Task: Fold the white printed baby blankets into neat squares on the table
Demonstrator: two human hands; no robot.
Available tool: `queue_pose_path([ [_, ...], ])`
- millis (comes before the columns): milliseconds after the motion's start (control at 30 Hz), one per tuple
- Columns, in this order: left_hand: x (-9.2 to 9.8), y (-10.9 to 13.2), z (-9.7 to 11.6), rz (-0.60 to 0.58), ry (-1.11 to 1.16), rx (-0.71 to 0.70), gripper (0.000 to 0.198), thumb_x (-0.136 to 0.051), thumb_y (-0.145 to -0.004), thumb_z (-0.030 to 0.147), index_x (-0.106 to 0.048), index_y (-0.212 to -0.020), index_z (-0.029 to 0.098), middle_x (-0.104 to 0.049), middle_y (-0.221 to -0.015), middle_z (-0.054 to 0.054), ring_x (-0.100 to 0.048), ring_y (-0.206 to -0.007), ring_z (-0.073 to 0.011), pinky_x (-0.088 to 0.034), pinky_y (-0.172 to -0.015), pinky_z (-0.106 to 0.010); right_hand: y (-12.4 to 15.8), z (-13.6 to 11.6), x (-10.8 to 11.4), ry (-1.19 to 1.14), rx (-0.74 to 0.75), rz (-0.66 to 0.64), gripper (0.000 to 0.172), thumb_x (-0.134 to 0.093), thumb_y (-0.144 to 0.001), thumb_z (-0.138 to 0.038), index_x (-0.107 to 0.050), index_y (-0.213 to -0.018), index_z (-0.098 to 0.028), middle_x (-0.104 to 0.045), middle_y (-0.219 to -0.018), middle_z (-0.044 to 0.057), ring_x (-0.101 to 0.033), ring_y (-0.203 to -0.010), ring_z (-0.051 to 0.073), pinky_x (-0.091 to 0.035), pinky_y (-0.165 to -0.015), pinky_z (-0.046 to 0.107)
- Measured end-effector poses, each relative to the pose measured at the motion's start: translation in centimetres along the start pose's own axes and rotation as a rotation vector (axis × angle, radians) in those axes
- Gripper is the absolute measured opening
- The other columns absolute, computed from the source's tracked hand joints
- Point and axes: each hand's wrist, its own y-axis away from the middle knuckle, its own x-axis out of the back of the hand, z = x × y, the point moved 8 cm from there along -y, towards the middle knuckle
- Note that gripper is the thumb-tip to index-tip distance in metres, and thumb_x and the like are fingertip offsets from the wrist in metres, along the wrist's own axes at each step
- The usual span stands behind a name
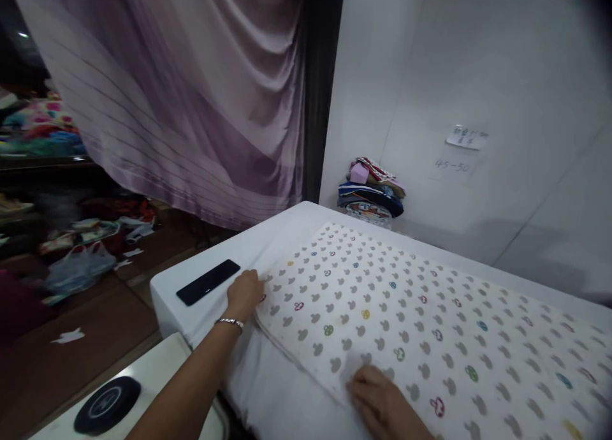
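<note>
A white cloth (344, 300) printed with grey shapes and small coloured mushrooms lies flat over a white-covered table or bed. At its near left corner, my left hand (245, 293), with a silver bracelet (230, 322) on the wrist, has its fingers curled on the cloth's edge. My right hand (382, 402) is closed at the near edge of the same cloth, slightly blurred by motion. Its fingertips are partly hidden, and it appears to pinch the fabric. A black phone (208, 282) rests on the white cover (272, 236) just left of my left hand.
At lower left, a round black object (108, 405) sits on a pale surface (162, 363). Folded clothes (370, 191) are stacked by the white wall (478, 76). A purple curtain (215, 95) hangs behind. Bags and paper scraps (68, 335) lie on the floor.
</note>
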Motion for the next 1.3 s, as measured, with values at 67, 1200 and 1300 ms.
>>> queue_pose_path([
  [67,0.8,-0.5,3.0,0.072,0.037,-0.119,0.031,-0.043,-0.092,0.036,-0.059,-0.105,0.012,-0.061,-0.112,-0.015,-0.058,-0.106,-0.0275,-0.048,-0.084,-0.036,-1.2,1.3,2.2,-0.096,-0.079,-0.012,0.031,-0.041,-0.086,-0.023,-0.060,-0.106,-0.037,-0.065,-0.100,0.002,-0.065,-0.089,0.018,-0.057,-0.075,0.027],
  [1200,-10.2,-11.5,42.2,-0.263,0.145,-0.824,0.063,-0.026,-0.089,0.061,-0.034,-0.143,0.028,-0.017,-0.157,-0.002,-0.011,-0.144,-0.0264,-0.008,-0.113,-0.057,-8.0,40.9,11.7,0.446,-0.885,-0.212,0.066,-0.019,-0.093,-0.057,-0.026,-0.148,-0.022,-0.014,-0.157,0.006,-0.009,-0.144,0.025,-0.008,-0.113,0.052],
  [1300,-9.9,-12.1,41.6,-0.203,0.157,-0.803,0.068,-0.026,-0.088,0.064,-0.031,-0.145,0.027,-0.016,-0.157,-0.004,-0.009,-0.144,-0.0272,-0.007,-0.114,-0.055,-8.8,40.2,11.5,0.455,-0.855,-0.208,0.067,-0.020,-0.093,-0.059,-0.024,-0.149,-0.022,-0.012,-0.158,0.006,-0.007,-0.144,0.025,-0.007,-0.113,0.052],
])
